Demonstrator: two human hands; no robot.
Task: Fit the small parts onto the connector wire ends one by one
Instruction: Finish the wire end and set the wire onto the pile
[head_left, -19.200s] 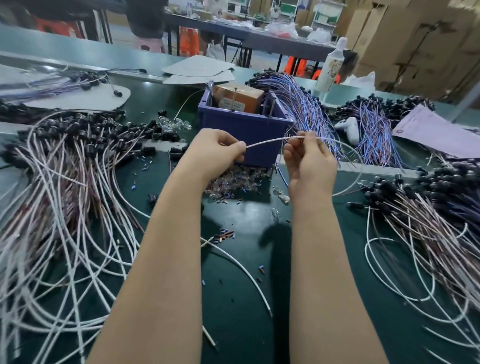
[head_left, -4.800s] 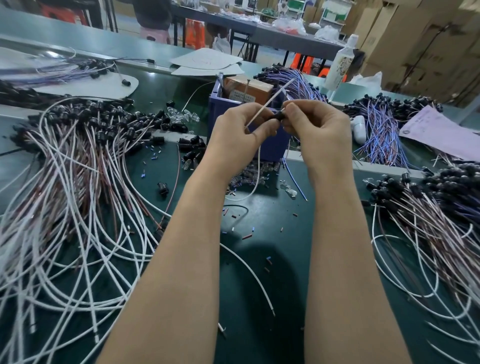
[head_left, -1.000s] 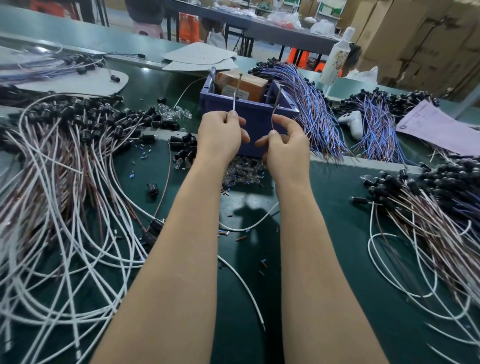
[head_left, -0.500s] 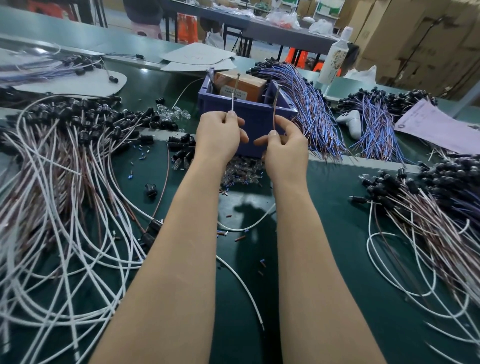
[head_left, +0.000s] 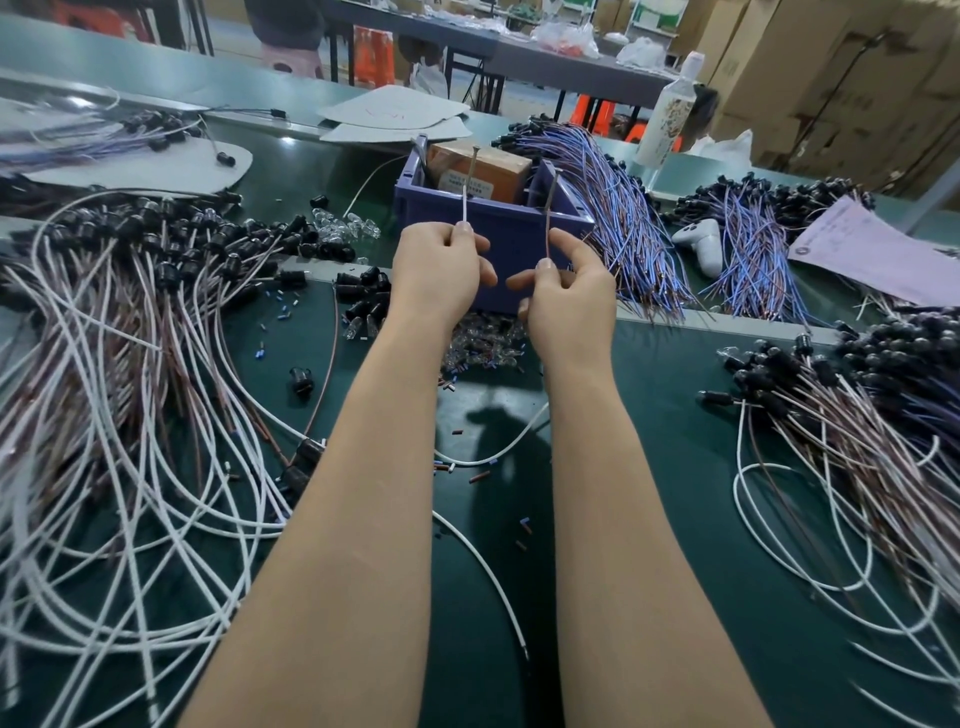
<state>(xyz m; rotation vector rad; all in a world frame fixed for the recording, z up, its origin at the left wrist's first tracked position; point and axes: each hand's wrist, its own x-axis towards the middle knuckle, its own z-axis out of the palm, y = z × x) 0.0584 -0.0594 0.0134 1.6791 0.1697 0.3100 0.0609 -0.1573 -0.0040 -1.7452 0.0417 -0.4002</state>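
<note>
Your left hand (head_left: 439, 275) pinches the white wire end (head_left: 464, 205) upright. Your right hand (head_left: 569, 304) pinches the brown wire end (head_left: 549, 218) likewise, the 2 ends apart before the blue bin (head_left: 511, 236). Small parts (head_left: 483, 348) lie between your wrists.

bin (head_left: 498, 244) — glossy purple plastic | table (head_left: 675, 467) — smooth green mat | box (head_left: 480, 169) — matt cardboard

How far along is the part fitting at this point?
Done: unclear; the left heap and right heap both carry black connectors. In hand: the left hand holds a white wire end upright, the right hand pinches a brown wire end. Left: loose clear parts before the bin.
</note>
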